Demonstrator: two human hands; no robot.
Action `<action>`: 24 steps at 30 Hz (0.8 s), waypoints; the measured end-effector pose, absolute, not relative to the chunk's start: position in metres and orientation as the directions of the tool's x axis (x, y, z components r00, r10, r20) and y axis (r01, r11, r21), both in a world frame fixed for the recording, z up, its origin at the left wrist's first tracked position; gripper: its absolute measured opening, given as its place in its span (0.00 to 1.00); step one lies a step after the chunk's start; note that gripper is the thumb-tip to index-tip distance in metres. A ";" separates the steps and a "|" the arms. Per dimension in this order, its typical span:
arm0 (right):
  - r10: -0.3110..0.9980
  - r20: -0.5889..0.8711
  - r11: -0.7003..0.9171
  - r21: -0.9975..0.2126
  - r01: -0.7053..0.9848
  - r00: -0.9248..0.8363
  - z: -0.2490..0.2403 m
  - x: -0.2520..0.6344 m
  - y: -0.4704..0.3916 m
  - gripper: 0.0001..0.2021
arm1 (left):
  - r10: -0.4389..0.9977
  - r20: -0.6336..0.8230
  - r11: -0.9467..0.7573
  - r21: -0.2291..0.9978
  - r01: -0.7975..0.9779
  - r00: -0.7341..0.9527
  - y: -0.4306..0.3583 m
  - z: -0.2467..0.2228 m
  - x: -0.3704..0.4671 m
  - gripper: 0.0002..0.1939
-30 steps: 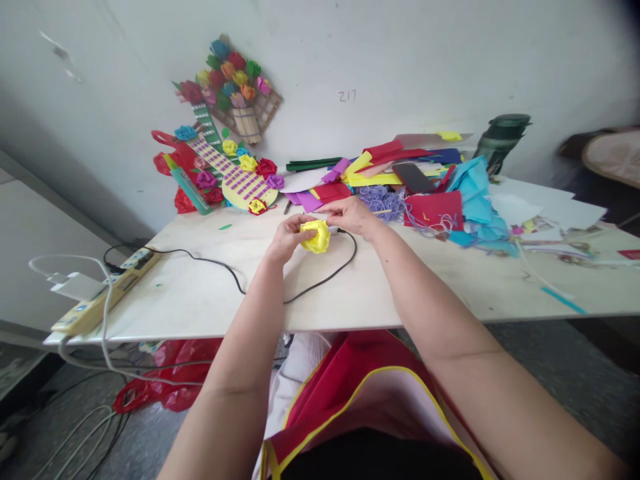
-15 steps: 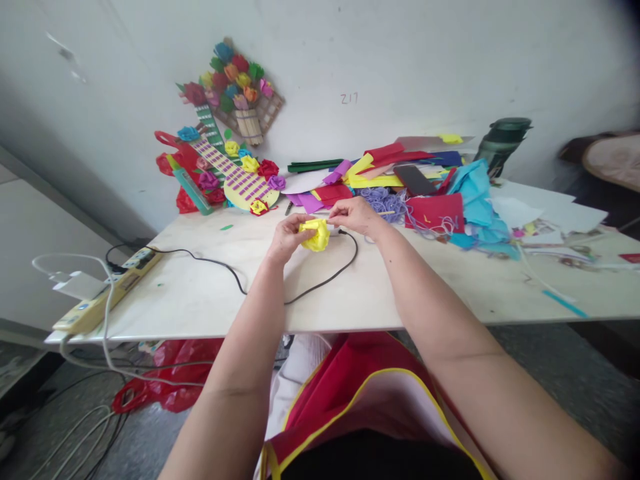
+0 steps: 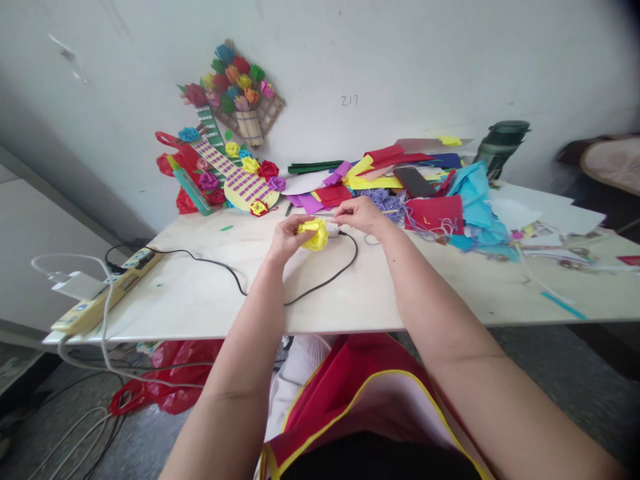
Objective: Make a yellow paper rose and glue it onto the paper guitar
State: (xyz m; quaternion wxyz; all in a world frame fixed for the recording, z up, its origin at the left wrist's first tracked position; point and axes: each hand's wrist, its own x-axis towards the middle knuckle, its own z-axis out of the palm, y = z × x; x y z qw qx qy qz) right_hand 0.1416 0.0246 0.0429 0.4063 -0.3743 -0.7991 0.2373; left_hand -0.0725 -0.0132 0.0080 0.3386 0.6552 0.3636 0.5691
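Observation:
A crumpled yellow paper flower [image 3: 315, 236] is held above the table [image 3: 200, 303] by my left hand [image 3: 289, 239], whose fingers grip its left side. Just right of the flower, my right hand [image 3: 359, 215] has its thumb and fingertips pinched together. What those fingertips hold, if anything, is too small to make out. Behind the flower lies a white object [image 3: 332, 230], partly hidden, with a black cable [image 3: 350, 267] running from it.
Paper flowers on a guitar-shaped board [image 3: 245, 187] and a green glue bottle [image 3: 191, 188] stand at the back left. Coloured paper [image 3: 380, 179], purple yarn [image 3: 385, 203] and a dark bottle [image 3: 503, 147] lie behind and right. A power strip [image 3: 93, 310] sits at the left edge.
My right hand has moved slightly right, away from the yellow flower, which it was touching or nearly touching. My left hand still holds the flower in about the same place.

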 end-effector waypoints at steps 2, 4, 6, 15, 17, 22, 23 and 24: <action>0.796 0.478 0.604 -0.665 0.438 -0.372 0.044 0.145 0.026 0.07 | 0.855 0.515 -0.519 0.848 0.111 0.058 -0.012 0.007 -0.074 0.20; 0.799 0.481 0.601 -0.651 0.464 -0.361 0.044 0.148 0.028 0.07 | 0.849 0.528 -0.526 0.839 0.142 0.024 -0.011 0.006 -0.075 0.19; 0.808 0.474 0.589 -0.641 0.492 -0.350 0.043 0.152 0.031 0.06 | 0.843 0.538 -0.528 0.831 0.176 -0.012 -0.009 0.006 -0.077 0.18; 0.943 0.321 0.216 -0.399 0.891 -0.085 0.030 0.162 0.041 0.13 | 0.805 0.577 -0.536 0.807 0.249 -0.138 -0.006 0.005 -0.081 0.18; 0.969 0.242 0.130 -0.341 0.931 -0.046 0.026 0.161 0.042 0.13 | 0.799 0.583 -0.537 0.803 0.261 -0.149 -0.006 0.005 -0.081 0.18; 0.976 0.194 0.147 -0.261 0.954 -0.098 0.021 0.151 0.039 0.14 | 0.795 0.579 -0.520 0.803 0.290 -0.180 -0.006 0.005 -0.082 0.17; 0.960 0.232 0.215 -0.247 0.945 -0.158 0.021 0.146 0.036 0.15 | 0.792 0.581 -0.519 0.802 0.296 -0.186 -0.005 0.004 -0.082 0.16; 0.932 0.276 0.299 -0.224 0.928 -0.234 0.022 0.140 0.033 0.16 | 0.788 0.585 -0.520 0.799 0.301 -0.194 -0.005 0.004 -0.082 0.16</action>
